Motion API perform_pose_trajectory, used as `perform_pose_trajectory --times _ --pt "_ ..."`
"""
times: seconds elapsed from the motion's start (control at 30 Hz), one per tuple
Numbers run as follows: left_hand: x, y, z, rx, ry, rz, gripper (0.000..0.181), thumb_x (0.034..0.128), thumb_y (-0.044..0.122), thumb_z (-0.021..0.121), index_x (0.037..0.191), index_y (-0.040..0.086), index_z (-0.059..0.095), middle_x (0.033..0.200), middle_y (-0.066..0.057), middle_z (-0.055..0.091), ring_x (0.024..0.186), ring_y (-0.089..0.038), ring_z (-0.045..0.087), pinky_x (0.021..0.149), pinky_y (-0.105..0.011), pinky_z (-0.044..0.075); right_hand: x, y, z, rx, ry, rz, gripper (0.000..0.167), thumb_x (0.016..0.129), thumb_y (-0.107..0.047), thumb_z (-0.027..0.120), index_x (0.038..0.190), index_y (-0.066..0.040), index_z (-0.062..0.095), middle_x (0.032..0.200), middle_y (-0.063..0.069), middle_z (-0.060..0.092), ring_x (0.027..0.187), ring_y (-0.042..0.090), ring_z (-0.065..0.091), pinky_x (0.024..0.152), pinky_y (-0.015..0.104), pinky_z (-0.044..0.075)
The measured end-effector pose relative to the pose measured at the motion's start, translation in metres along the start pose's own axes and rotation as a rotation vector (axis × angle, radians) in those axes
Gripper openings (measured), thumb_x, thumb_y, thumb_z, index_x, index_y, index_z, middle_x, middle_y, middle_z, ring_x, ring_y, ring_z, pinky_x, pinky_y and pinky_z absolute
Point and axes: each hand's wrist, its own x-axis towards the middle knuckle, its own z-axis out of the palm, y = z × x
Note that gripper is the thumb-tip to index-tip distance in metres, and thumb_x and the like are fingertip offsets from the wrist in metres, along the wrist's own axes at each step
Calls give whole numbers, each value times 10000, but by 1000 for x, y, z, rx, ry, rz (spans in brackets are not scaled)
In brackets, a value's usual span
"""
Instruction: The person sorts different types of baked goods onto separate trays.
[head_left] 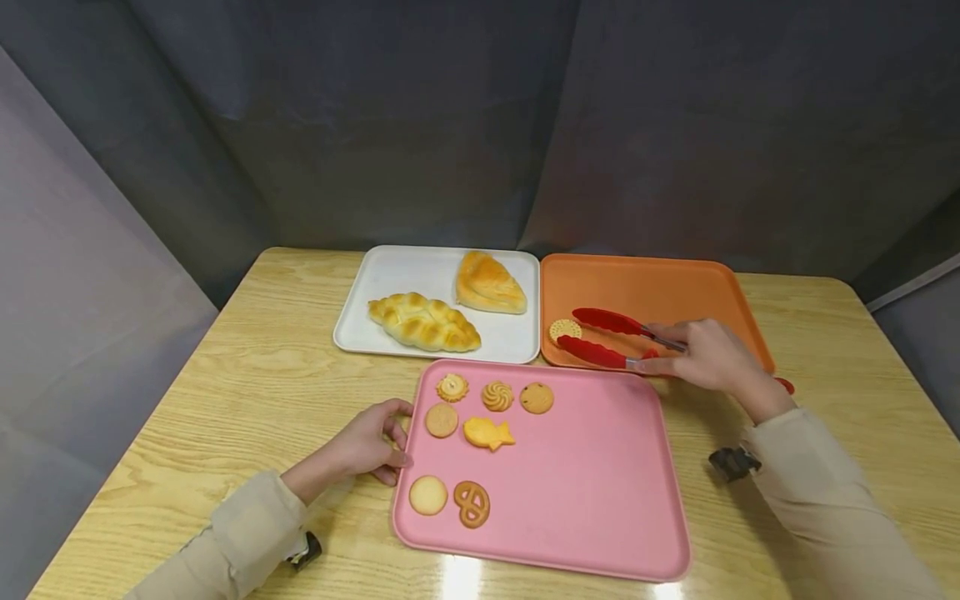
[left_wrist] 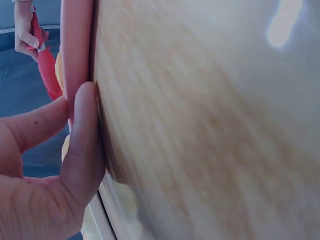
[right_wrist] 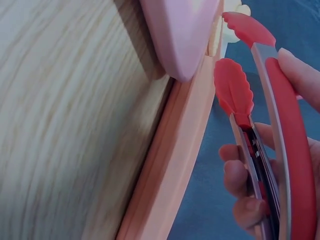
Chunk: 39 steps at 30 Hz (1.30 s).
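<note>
My right hand (head_left: 708, 357) grips red-tipped tongs (head_left: 600, 352) over the orange tray (head_left: 675, 271). The tong tips are spread apart beside a round cookie (head_left: 565, 332) at that tray's left front. In the right wrist view the fingers curl round the handles of the tongs (right_wrist: 292, 150). The left hand (head_left: 371, 442) holds the left rim of the pink tray (head_left: 585, 558); in the left wrist view the thumb and a finger of the hand (left_wrist: 55, 165) pinch the rim (left_wrist: 77, 50). On the pink tray lie several cookies, among them a fish-shaped one (head_left: 488, 433) and a pretzel (head_left: 472, 504).
A white tray (head_left: 375, 275) at the back left bears a braided bread (head_left: 423, 322) and a folded pastry (head_left: 489, 284). It stands beside the orange tray, and both are behind the pink one. A dark curtain (head_left: 412, 125) hangs behind the wooden table (head_left: 247, 358).
</note>
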Motion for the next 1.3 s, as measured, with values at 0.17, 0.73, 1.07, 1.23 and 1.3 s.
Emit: perform_pose_trajectory --times 0.17,0.73,1.07,1.23,1.3 --pt "0 0 0 -4 -5 3 552 734 -154 608 1237 -54 405 776 -139 507 475 -160 542 425 -335 544 -10 0 -3 -12 19 -39 749 711 -545 683 1236 -25 561 773 76 640 617 187 412 471 263 322" --pt "0 -1 0 -5 -9 9 560 729 -154 608 1241 -58 402 774 -142 507 474 -166 545 422 -331 543 -46 -13 4 -64 114 -169 595 679 -398 767 1162 -75 636 964 130 667 742 218 584 535 281 432" --pt "-1 -1 0 -1 -10 10 560 733 -152 611 1243 -59 398 776 -133 505 475 -163 543 426 -337 544 -59 -23 14 -61 156 -275 559 641 -335 797 1115 -68 664 849 51 662 684 163 574 507 239 420" --pt "0 -3 0 3 -10 29 575 735 -149 618 1254 -70 384 784 -144 505 473 -172 537 418 -354 540 -63 -28 17 -58 143 -303 586 644 -400 788 1114 -74 665 840 23 656 607 97 466 482 212 367" --pt "1 -4 0 3 -9 28 574 736 -148 619 1254 -69 385 782 -143 505 473 -173 538 417 -353 540 -64 -29 18 -47 125 -295 596 651 -425 778 1124 -82 661 845 9 658 591 80 434 476 203 356"
